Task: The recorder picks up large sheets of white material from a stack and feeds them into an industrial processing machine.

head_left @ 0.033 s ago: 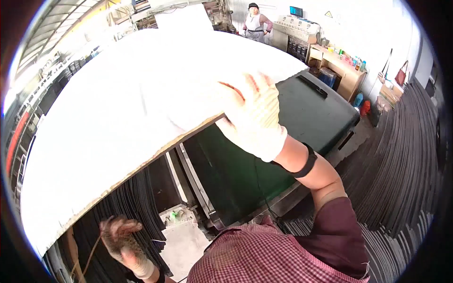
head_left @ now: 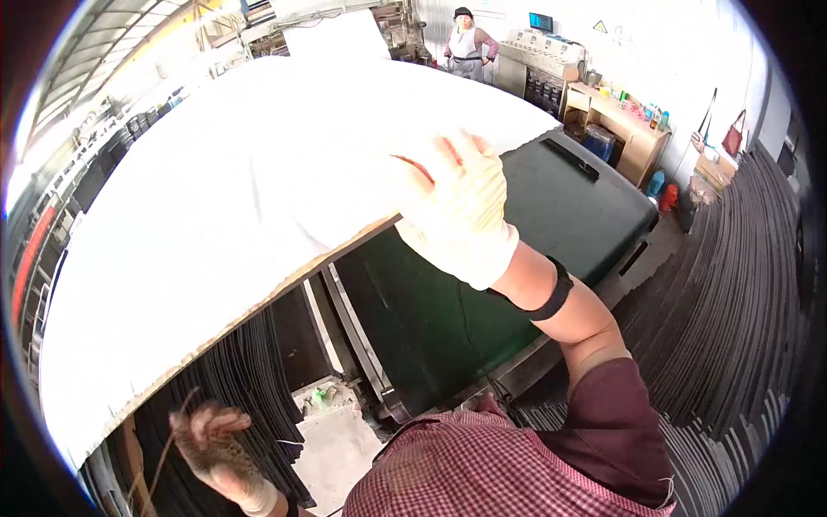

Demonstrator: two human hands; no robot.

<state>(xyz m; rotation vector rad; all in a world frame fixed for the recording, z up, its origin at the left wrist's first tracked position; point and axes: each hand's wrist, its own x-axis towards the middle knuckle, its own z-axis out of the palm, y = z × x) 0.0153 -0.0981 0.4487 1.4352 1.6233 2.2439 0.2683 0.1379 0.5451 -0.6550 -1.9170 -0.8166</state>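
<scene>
A large, overexposed white sheet (head_left: 189,215) with a rough, yellowish near edge slants across the left and middle. My right hand (head_left: 457,207), in a pale glove, lies on the sheet beside that edge, fingers stretched out. Low on the left, my left hand (head_left: 220,452) wears a glove blackened over the fingers and palm. Its fingers are apart, below the sheet's edge and beside a stack of dark strips (head_left: 241,366). A thin brown cord (head_left: 164,452) runs close to those fingers; whether it touches them I cannot tell.
A dark green machine table (head_left: 551,224) lies beneath and right of the sheet. Stacked dark sheets (head_left: 706,302) fill the right side. Behind are a wooden desk (head_left: 633,129) with bottles, a control console (head_left: 543,56), and another person (head_left: 468,47) standing.
My left hand has shifted slightly left, its fingers a little more spread. My right hand has slid slightly left on the sheet.
</scene>
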